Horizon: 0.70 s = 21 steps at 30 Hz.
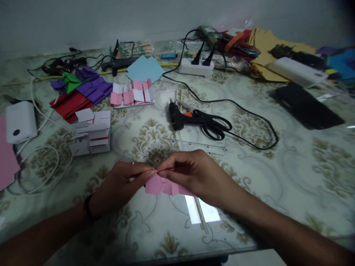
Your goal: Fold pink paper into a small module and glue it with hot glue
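- Type: craft workspace, prob. domestic; exact rm. unclear.
- Worktop: floral patt., glossy, plain wall behind.
- Tools: glue gun, scissors, approx. centre.
- Pwr. strip, w/ 2 blk. plugs.
- Stock: yellow sheets, lt. blue sheets.
- Folded pcs., pink/white paper.

- I see one pink paper, creased into several small panels.
- I have it pinched at its upper edge, panels facing me, right part partly hidden.
- It is on the near side of the black glue gun, apart from it.
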{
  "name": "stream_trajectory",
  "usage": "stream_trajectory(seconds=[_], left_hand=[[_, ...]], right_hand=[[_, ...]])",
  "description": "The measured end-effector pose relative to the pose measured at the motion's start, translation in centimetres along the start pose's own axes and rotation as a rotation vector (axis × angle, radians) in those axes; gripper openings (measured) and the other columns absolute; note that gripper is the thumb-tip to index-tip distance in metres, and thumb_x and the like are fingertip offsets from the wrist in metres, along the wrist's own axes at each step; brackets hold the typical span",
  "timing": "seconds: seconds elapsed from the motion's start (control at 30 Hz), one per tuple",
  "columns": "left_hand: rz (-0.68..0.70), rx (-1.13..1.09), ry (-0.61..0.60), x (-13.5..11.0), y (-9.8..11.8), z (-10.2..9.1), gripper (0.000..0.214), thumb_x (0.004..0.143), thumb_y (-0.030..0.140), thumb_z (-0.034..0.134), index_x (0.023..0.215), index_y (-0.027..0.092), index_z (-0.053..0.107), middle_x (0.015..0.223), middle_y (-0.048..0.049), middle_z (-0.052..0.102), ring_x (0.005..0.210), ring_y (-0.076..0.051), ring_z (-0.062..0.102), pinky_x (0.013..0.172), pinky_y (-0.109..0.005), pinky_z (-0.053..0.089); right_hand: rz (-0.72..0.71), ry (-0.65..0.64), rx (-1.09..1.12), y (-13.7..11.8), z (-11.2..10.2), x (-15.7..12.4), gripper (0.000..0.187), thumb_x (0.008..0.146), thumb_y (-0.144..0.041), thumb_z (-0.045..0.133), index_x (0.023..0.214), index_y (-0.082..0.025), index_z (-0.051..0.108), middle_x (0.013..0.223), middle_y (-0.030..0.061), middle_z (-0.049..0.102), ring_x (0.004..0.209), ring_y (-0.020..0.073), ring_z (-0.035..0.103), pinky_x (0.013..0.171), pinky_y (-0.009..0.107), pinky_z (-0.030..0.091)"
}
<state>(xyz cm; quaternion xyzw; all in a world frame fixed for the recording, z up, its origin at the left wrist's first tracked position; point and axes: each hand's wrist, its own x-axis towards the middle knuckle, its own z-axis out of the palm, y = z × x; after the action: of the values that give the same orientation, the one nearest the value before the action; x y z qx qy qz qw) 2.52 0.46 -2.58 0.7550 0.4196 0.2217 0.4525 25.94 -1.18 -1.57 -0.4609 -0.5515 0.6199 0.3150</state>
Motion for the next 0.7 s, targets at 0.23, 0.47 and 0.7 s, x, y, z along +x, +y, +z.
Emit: stream_trajectory(seconds=[0.23,0.47,0.7], left_hand=[[0.044,-0.02,0.003,-0.02,0.15,-0.11,0.026,0.101,0.022,0.065,0.087,0.02,0.086,0.068,0.0025,0.079,0.056,-0.011,0.065,0.054,-0.021,0.046],[0.057,0.076,0.002,-0.35,0.06,-0.22,0.026,0.103,0.025,0.064,0.09,0.024,0.086,0.073,0.0027,0.084,0.057,-0.012,0.071,0.057,-0.022,0.05],[0.004,0.036,0.021,-0.56,0.27,-0.07,0.022,0.101,0.028,0.069,0.09,0.024,0.088,0.071,0.0016,0.082,0.057,-0.013,0.067,0.06,-0.025,0.051]], right_hand=[[-0.043,-0.003,0.027,1.05,0.17,0.04,0.006,0.095,-0.025,0.079,0.092,-0.02,0.081,0.087,-0.0001,0.082,0.078,0.0139,0.071,0.07,0.024,0.053],[-0.088,0.029,-0.023,1.07,0.59,-0.07,0.016,0.097,-0.029,0.082,0.086,-0.019,0.077,0.081,-0.0023,0.076,0.075,0.0121,0.066,0.07,0.024,0.05],[-0.055,0.012,-0.015,0.8,0.74,-0.34,0.027,0.098,-0.039,0.083,0.081,-0.019,0.075,0.076,-0.0017,0.072,0.068,0.0123,0.061,0.063,0.025,0.047]])
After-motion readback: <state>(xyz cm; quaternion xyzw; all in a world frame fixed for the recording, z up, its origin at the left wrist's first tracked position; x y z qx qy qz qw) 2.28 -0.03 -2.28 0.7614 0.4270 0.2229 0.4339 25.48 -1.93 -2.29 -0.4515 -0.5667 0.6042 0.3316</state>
